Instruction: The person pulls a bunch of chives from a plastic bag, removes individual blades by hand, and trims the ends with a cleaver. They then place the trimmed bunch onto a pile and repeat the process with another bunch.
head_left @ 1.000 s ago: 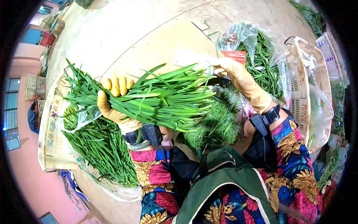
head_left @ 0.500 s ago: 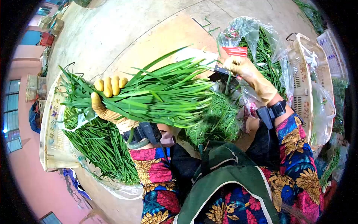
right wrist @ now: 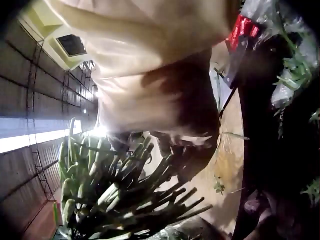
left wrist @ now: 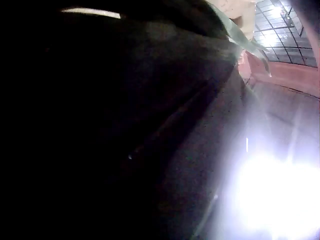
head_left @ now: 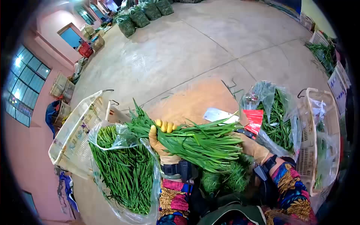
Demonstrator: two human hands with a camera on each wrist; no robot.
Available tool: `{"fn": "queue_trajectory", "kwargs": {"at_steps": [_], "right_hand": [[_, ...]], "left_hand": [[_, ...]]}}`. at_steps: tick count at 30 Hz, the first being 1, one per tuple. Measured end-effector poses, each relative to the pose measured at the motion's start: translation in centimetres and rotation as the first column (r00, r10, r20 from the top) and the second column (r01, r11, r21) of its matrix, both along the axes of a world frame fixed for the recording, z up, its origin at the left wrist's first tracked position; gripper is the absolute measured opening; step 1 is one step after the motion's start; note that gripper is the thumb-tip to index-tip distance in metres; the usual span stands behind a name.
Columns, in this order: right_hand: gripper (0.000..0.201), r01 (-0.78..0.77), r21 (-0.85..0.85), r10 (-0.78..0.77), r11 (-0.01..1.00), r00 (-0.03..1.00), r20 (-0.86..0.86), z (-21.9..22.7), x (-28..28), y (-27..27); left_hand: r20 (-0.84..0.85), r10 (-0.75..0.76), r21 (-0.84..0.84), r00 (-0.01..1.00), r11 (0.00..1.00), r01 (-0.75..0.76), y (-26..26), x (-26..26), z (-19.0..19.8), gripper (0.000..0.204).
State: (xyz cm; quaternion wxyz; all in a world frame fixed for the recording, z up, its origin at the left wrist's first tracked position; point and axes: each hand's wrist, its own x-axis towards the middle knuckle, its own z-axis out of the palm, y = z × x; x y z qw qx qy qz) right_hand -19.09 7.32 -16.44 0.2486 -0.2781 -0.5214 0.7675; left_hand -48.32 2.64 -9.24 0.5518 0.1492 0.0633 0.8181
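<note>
In the head view, my gloved left hand grips a thick bunch of long green chives, its fingers and thumb wrapped round the leafy end. The pale stem ends point right. Close to those ends is my gloved right hand; leaves and stems cover its fingers in the head view. Up close in the right wrist view, the glove stands right over the stem ends, and I cannot tell how its shaded fingers are bent. Darkness fills most of the left wrist view.
Loose chives fill a plastic-lined bag at left, beside a cream crate. Another bag of chives and a crate stand at right. A black handle lies by the brown board. Trimmings lie below the bunch.
The head camera has tilted up, so more floor and far sacks show. My right hand, earlier raised with bent fingers beyond the stem ends, is now lower and closer against them. The left hand keeps its grip.
</note>
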Motion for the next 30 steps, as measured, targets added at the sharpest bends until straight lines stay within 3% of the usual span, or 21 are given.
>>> {"fn": "queue_trajectory", "kwargs": {"at_steps": [1,2,8,11,13,17,23,26,27,30], "right_hand": [[0.038,0.003,-0.273,-0.027,0.962,0.996,-0.084,-0.5,-0.1,-0.5],[0.036,0.014,-0.513,-0.094,0.858,0.987,-0.130,-1.0,-0.3,-1.0],[0.044,-0.082,-0.390,0.019,0.917,0.986,-0.164,-0.5,0.0,-0.6],[0.046,-0.066,-0.425,0.017,0.903,0.993,-0.119,2.6,0.1,-0.6],[0.048,-0.101,-0.301,0.102,0.948,0.995,-0.014,1.4,0.1,0.1],[0.045,-0.063,-0.139,0.079,0.988,0.991,0.111,-0.6,0.8,0.9],[0.040,0.034,-0.037,-0.032,0.999,0.998,0.050,-0.4,0.6,0.4],[0.036,0.068,-0.182,-0.066,0.981,0.998,0.017,-1.0,0.6,0.3],[0.038,0.036,-0.332,-0.040,0.943,0.999,-0.004,-0.4,0.6,0.2],[0.044,0.037,-0.432,-0.063,0.901,0.997,-0.046,0.9,0.1,-0.6]], "left_hand": [[-0.007,-0.004,0.018,1.000,1.000,0.004,0.0,-0.3,0.0,0.020],[-0.012,-0.007,0.034,1.000,0.999,0.007,0.0,-0.5,-0.2,0.020],[-0.027,-0.034,0.054,0.999,0.998,0.035,-0.5,-1.4,-0.4,0.020],[-0.035,-0.045,0.074,0.998,0.996,0.048,-0.6,-1.5,-0.1,0.021],[-0.017,-0.015,0.017,1.000,1.000,0.015,-0.8,-1.0,0.5,0.023],[-0.022,0.007,-0.011,1.000,1.000,-0.008,-0.7,-0.2,0.7,0.021],[-0.088,-0.058,0.039,0.994,0.997,0.062,-0.4,-0.5,0.0,0.021],[-0.109,-0.035,0.037,0.993,0.999,0.040,-0.3,-0.1,0.0,0.020],[-0.110,-0.024,0.000,0.994,1.000,0.024,-0.4,-0.1,0.1,0.021],[-0.086,-0.027,0.000,0.996,1.000,0.027,-0.4,0.1,0.3,0.020]]}}
